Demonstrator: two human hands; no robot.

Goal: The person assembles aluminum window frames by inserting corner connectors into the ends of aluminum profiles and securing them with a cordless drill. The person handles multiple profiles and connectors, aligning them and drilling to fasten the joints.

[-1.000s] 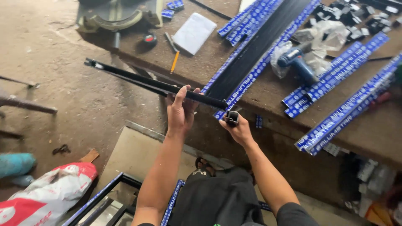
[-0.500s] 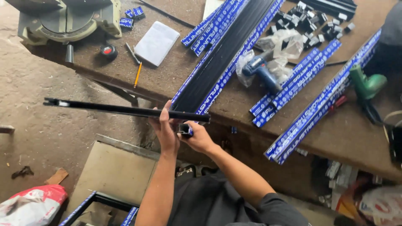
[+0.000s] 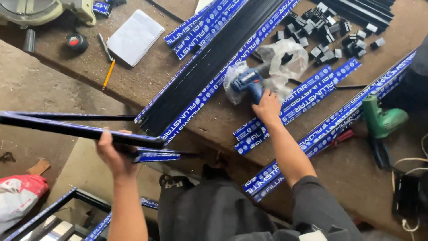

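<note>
Tabletop [image 3: 147, 76]: wooden, worn. Left of the fingers, a white notepad [image 3: 135, 37], a yellow pencil [image 3: 108, 74] and a black tape measure [image 3: 76, 42]. Beyond the fingers, loose black corner pieces [image 3: 325, 27]. To their right, a green power tool [image 3: 382, 119]. Far lower left, a red-and-white sack [image 3: 20, 196] on the floor.
</note>
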